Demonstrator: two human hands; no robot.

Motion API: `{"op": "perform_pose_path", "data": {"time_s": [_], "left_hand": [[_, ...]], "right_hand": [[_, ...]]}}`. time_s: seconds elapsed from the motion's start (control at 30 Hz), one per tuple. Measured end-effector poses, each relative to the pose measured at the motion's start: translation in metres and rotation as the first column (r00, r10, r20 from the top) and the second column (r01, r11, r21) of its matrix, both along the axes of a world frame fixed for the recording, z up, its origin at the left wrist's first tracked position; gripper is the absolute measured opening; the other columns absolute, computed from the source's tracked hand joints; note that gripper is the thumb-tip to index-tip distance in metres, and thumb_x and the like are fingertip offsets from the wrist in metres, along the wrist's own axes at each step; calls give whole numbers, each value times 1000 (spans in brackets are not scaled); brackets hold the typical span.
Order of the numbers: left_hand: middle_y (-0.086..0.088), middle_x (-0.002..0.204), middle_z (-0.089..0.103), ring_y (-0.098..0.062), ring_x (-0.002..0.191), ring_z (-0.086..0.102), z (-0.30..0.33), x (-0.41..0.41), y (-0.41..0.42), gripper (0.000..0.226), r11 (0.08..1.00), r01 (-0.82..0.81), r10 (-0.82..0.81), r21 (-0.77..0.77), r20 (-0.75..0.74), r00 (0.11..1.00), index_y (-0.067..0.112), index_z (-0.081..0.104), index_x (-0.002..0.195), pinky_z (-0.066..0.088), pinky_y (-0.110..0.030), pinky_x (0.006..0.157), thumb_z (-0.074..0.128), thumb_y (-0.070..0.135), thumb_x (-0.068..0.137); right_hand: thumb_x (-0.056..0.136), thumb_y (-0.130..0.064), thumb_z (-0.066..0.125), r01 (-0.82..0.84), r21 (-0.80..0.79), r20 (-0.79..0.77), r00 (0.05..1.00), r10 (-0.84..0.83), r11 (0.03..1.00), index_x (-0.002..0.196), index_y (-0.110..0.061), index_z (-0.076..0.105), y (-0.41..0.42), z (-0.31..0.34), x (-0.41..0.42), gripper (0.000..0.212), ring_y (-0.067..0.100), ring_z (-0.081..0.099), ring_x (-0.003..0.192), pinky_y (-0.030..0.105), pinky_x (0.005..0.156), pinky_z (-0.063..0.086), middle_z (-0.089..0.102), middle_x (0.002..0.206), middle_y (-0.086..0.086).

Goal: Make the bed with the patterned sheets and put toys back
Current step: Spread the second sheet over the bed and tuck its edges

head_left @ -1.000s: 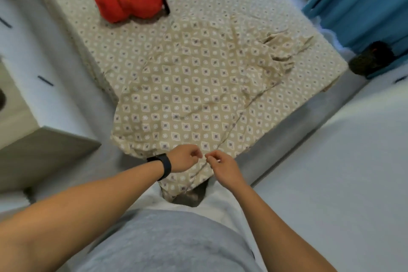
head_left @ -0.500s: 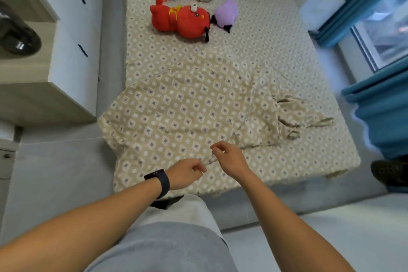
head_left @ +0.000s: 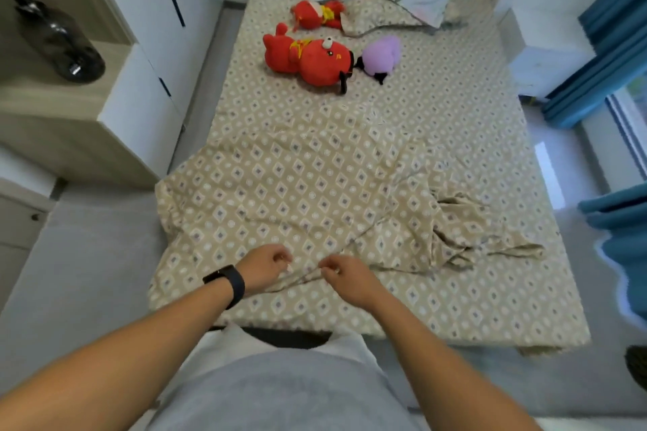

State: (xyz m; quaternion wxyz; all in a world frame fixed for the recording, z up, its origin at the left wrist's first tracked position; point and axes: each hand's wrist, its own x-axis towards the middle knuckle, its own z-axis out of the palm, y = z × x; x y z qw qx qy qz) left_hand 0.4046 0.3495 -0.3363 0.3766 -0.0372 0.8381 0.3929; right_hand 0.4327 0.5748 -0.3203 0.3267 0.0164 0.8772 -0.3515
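Meanwhile, three plush toys [head_left: 310, 59] lie on bed [head_left: 455, 108].

Toys [head_left: 311, 59] behind loose sheet [head_left: 280, 192]

Bed [head_left: 437, 108] in beige diamond-print fitted sheet, carrying a loose matching sheet [head_left: 280, 192] pinched at its near edge by left hand [head_left: 264, 271] and right hand [head_left: 346, 278], two red plush toys [head_left: 311, 59], one purple plush toy [head_left: 381, 54], one pillow [head_left: 378, 16].

Rumpled patterned sheet [head_left: 280, 192]; plush toys [head_left: 311, 58] beyond
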Motion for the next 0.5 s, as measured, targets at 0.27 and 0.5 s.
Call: {"op": "perform_pose_path", "data": {"time_s": [0.27,0.5], "left_hand": [[1,113,67,-18,91,68,-2,38,129,14,975,-186,171,122,122,978,21,69,107,52,-21,72,56,21,102],[-4,108,69,-18,87,67,-10,35,177,13,996,-53,39,72,179,983,21,68,103,55,-27,76,55,18,100]], "right_hand": [[102,-30,54,23,87,-9,1000,-23,996,124,-23,66,158,14,-31,26,14,66,94,21,67,50,66,115,-5],[99,-32,58,11,181,150,988,-38,983,121,-20,67,207,-10,6,27,17,64,96,32,85,53,70,116,1]]}}
